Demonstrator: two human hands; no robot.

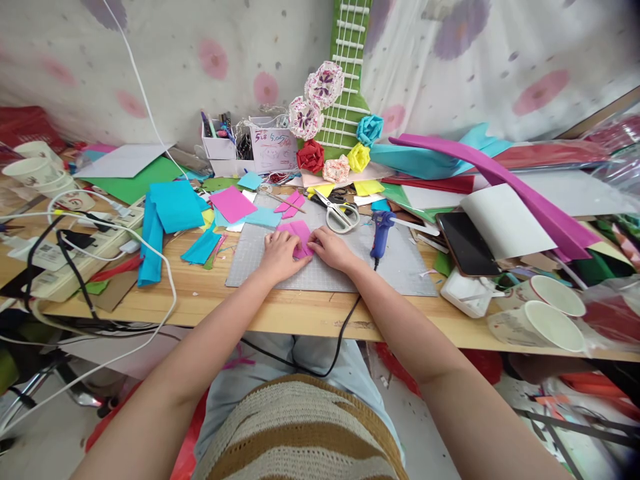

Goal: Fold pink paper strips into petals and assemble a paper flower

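At the far left, a long white plastic power strip (95, 250) lies under looped cables. Next come bright blue sheets of crepe-like paper (175, 205), then a flat magenta paper square (233, 203) just beyond a pale grey gridded cutting mat (400, 275).

On the mat, the left hand (283, 255) has its fingers curled in and closed on the lower left part of a small bright pink piece of thin paper (299, 233). That piece lies near the middle of the mat, between the two hands. The right hand (329, 247) is closed on its right edge with bunched fingertips (how much paper is tucked beneath them, I cannot tell).

The piece should be very light and soft, quick to crease and easily torn if tugged; it is best held lightly by its edges, with fingertips rather than a full grip.

Just beyond the right hand are silver-bladed scissors with pale grey handles (340, 219); further right, a blue plastic glue gun (383, 233), a black-screened phone (465, 243) partly under white paper, and white paper cups (543, 325).
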